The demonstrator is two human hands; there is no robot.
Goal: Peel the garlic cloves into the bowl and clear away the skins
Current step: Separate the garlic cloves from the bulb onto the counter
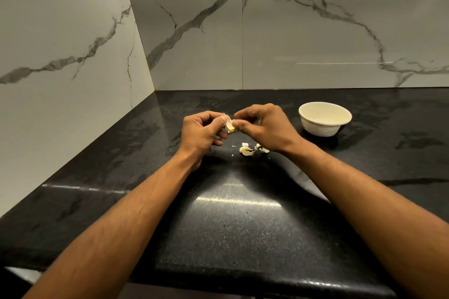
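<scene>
A pale garlic clove (pixel 229 126) with loose papery skin is held above the black counter between both hands. My left hand (pixel 202 132) grips it from the left with curled fingers. My right hand (pixel 264 126) pinches its right side between thumb and forefinger. Below the hands, garlic skins and pieces (pixel 250 149) lie scattered on the counter. A cream bowl (pixel 324 118) stands to the right of my right hand; its inside looks bare from here.
The black speckled counter (pixel 230 221) runs into a corner with marble-pattern walls (pixel 73 56) at left and behind. The counter's rounded front edge (pixel 243 277) is near the bottom of the view.
</scene>
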